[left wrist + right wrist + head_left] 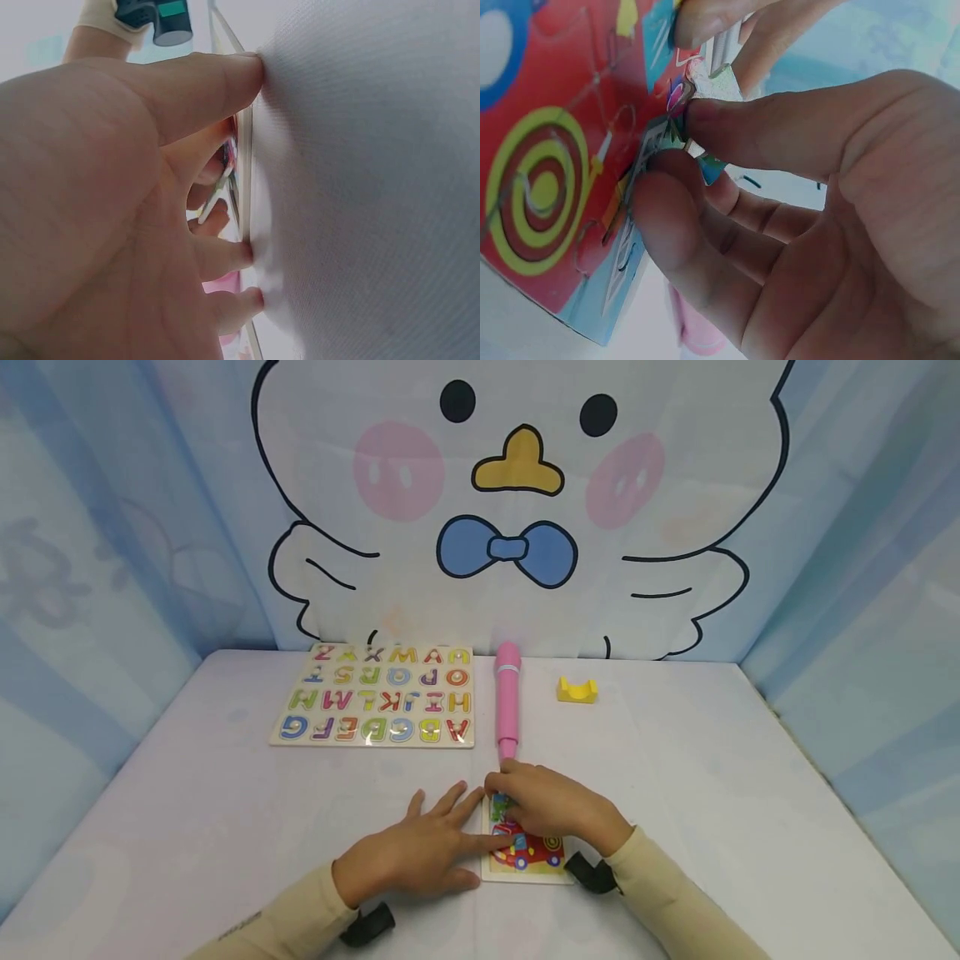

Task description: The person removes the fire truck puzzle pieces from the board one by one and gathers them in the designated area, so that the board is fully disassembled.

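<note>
A small jigsaw puzzle (531,860) with a red fire engine picture lies flat near the table's front. My left hand (423,852) is spread beside its left edge, one finger reaching over to touch the picture; in the left wrist view the thumb (214,86) and other fingertips rest on the white tabletop. Over the puzzle's upper part, my right hand (558,802) pinches a small puzzle piece (714,171) between thumb and finger. The piece stands tilted against the board, mostly covered by the fingers. Red sections with a yellow hose reel (544,187) show close by.
Behind the puzzle lies a pink toy microphone (507,702), its narrow end close to my right hand. A wooden alphabet board (375,745) sits at the back left. A yellow cradle-shaped block (577,692) stands at the back right. Patterned curtains border the table.
</note>
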The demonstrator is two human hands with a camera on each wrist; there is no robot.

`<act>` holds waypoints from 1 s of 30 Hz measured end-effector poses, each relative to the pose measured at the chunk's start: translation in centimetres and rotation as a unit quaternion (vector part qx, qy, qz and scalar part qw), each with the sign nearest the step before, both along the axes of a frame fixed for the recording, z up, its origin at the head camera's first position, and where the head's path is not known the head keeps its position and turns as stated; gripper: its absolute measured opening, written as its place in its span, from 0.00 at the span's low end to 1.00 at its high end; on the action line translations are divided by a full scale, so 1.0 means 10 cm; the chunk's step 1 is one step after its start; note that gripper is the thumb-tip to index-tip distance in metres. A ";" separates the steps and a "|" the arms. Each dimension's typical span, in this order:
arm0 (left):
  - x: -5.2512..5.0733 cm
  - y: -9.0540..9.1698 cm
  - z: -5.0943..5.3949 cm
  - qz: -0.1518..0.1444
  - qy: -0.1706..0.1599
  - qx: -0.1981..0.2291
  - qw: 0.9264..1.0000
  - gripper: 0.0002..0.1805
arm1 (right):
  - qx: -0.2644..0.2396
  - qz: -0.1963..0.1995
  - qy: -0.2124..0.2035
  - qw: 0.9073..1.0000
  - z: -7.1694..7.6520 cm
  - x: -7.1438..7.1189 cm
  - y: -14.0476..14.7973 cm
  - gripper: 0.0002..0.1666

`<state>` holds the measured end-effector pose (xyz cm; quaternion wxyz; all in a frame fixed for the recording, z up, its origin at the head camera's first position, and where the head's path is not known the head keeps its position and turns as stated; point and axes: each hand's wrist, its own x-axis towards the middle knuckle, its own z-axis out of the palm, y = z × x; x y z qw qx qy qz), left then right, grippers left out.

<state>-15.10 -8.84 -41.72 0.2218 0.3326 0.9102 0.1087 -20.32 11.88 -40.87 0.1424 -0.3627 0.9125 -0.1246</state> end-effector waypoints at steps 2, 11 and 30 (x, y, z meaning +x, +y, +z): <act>-0.01 0.00 -0.01 0.000 -0.001 0.000 1.000 0.33 | -0.010 0.010 0.002 1.000 0.01 -0.01 0.02 0.14; -0.01 0.02 0.00 0.015 -0.014 -0.004 1.000 0.33 | -0.101 0.037 -0.023 0.994 0.22 -0.17 0.29 0.05; 0.00 0.02 -0.02 0.025 -0.017 -0.003 1.000 0.33 | -0.093 -0.116 -0.061 0.987 0.07 -0.60 0.98 0.10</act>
